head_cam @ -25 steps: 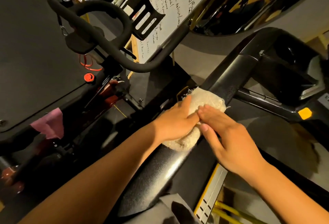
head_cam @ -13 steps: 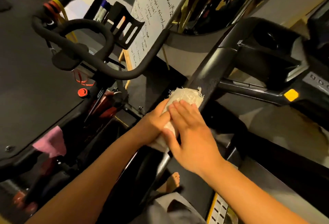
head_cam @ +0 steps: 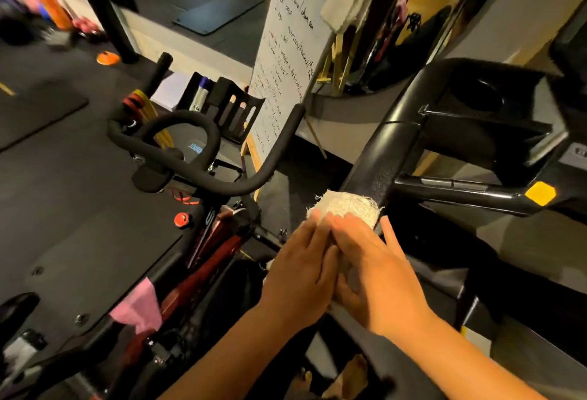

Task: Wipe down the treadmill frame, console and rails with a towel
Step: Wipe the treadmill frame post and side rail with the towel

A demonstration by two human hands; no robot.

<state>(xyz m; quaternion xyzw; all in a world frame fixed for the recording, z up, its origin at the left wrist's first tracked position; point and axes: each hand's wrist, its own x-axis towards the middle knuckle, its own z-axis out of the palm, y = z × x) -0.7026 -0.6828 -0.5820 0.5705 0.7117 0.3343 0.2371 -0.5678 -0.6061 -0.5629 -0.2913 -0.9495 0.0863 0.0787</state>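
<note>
Towel is now sitting higher on the black treadmill upright than one second ago. It is advancing from mid-post to just below the joint where the side handrail is branching off. Both hands are travelling up with it. Left hand is pressing the towel against the post with fairly straight fingers. Right hand is wrapping round towel and post, thumb spread to the far side, lower fingers curling under. Judgement: the upright pass is nearing its top end, while handrail and console are looking untouched and are likely coming next. Containers: the cup recess in the console is showing only dark, contents not discernible. The slotted holder on the neighbouring exercise bike is carrying markers, at least one blue-capped.
</note>
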